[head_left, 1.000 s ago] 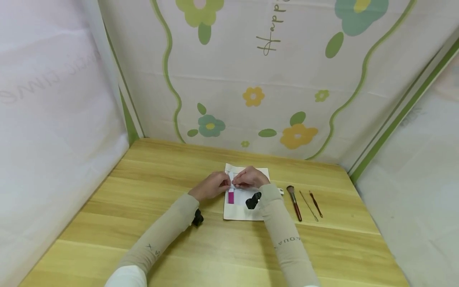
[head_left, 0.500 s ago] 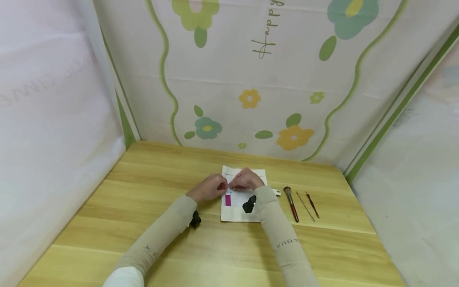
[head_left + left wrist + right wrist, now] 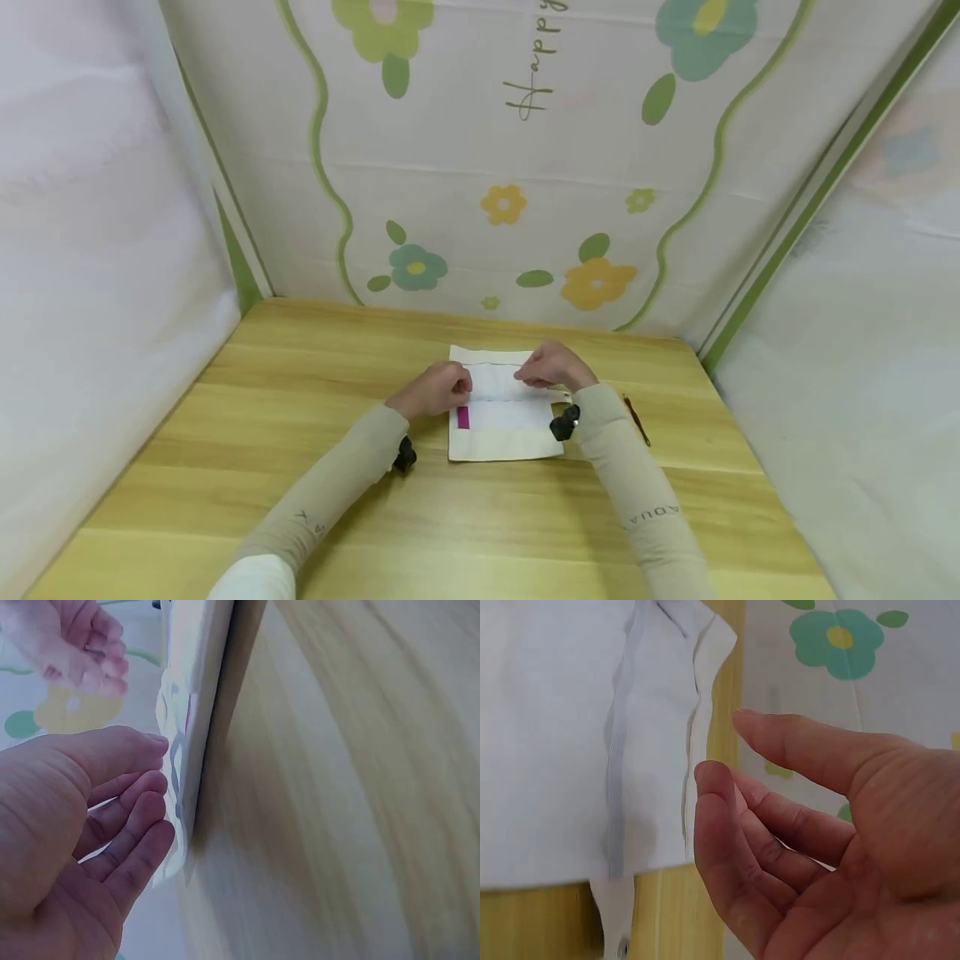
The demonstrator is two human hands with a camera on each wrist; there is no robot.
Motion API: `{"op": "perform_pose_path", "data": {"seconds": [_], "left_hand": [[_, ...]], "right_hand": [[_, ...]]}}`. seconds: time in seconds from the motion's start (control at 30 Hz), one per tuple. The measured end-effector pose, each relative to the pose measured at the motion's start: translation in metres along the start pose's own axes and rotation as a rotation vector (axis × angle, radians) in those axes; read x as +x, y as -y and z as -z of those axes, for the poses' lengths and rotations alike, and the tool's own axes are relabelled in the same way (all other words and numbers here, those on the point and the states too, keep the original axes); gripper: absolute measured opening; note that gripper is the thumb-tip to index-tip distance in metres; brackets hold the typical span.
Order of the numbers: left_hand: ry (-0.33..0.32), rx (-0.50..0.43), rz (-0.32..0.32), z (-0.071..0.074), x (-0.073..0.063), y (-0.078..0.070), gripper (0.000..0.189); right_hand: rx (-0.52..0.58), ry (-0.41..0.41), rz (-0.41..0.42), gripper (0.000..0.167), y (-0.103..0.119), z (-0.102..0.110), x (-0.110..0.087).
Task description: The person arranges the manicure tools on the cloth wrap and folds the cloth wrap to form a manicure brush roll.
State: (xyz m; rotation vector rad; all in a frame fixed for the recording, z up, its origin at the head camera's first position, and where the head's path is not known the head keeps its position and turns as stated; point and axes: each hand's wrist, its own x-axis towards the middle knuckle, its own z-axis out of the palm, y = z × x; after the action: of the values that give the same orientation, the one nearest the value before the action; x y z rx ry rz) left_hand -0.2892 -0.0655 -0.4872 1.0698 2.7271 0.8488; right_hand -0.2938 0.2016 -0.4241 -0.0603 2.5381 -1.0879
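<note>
A white fabric case (image 3: pixel 506 447) lies spread flat on the table, with a magenta patch (image 3: pixel 462 417) at its left side. Across it runs a narrow grey band (image 3: pixel 617 780), plain in the right wrist view. My left hand (image 3: pixel 431 392) is at the case's left edge, fingers loosely bent; the left wrist view shows its fingertips right beside the cloth, and whether they touch is unclear. Above the upper right part hovers my right hand (image 3: pixel 802 847), thumb and forefinger apart, nothing between them. A white strap (image 3: pixel 615 907) sticks out past the right edge.
Right of the case lies a slim dark tool (image 3: pixel 637 419), with the right forearm hiding what is beside it. Wooden tabletop (image 3: pixel 420 525) surrounds the case. Printed cloth walls (image 3: pixel 450 150) rise at the back and both sides.
My right hand has moved away from my left hand, rightward over the case. Its arm now covers the brush seen before. The left hand stays by the left edge; the head view has shifted slightly.
</note>
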Motion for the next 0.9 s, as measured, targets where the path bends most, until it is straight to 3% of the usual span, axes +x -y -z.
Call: {"op": "perform_pose_path", "data": {"seconds": [0.17,0.43,0.67,0.9], "left_hand": [[0.001,0.007,-0.01,0.001,0.001,0.001,0.011],[0.025,-0.011,-0.009,-0.006,0.005,0.002,0.009],[0.041,-0.016,0.01,-0.01,0.008,0.001,0.007],[0.061,0.002,0.031,-0.011,0.01,-0.005,0.007]], "right_hand": [[-0.023,-0.008,0.003,0.041,-0.027,0.028,-0.015],[-0.069,-0.117,-0.027,0.036,-0.074,0.058,-0.043],[-0.081,-0.254,-0.024,0.027,-0.101,0.05,-0.064],[-0.106,-0.358,-0.053,0.031,-0.118,0.031,-0.061]]}}
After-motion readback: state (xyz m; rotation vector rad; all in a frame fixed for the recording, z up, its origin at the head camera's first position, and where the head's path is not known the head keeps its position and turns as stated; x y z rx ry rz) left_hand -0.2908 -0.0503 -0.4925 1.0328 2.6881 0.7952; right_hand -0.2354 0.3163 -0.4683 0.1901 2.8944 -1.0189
